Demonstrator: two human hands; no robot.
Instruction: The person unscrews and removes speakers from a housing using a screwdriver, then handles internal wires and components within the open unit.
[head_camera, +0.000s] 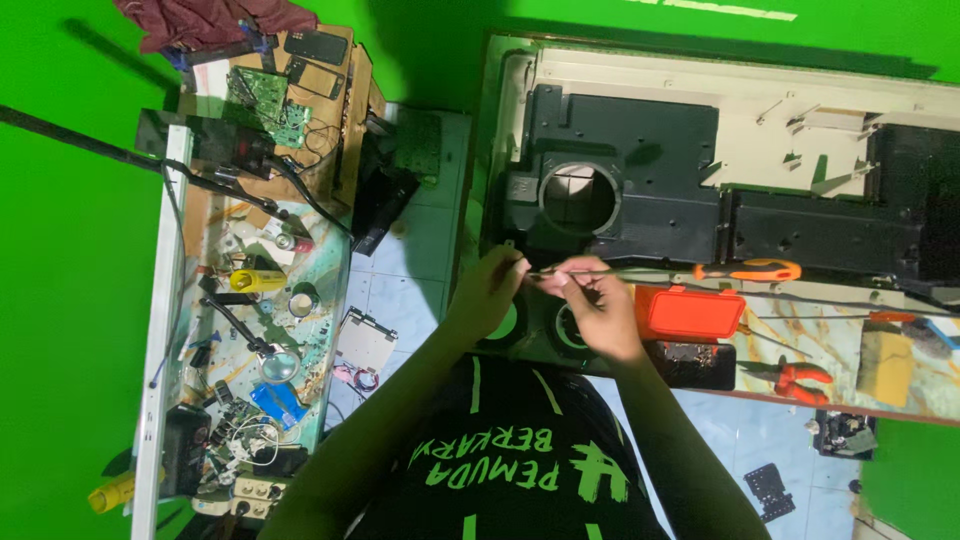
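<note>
My left hand (487, 293) and my right hand (598, 312) meet in front of me, fingertips close together around the tip of a long thin metal shaft. That shaft belongs to a screwdriver with an orange handle (748, 270), which lies along the front of the workbench. My right hand pinches the shaft near its tip. My left hand's fingers are closed at the very end of it; what they hold there is too small to tell. Behind the hands lies a large black and white plastic housing (620, 150) with a round opening (580, 198).
An orange plastic case (690, 312) sits just right of my right hand, with red-handled pliers (800, 378) and a yellow sponge (885, 366) farther right. A cluttered side bench (250, 330) at left holds circuit boards, a magnifier, phones and cables. Tiled floor (410, 270) shows between the benches.
</note>
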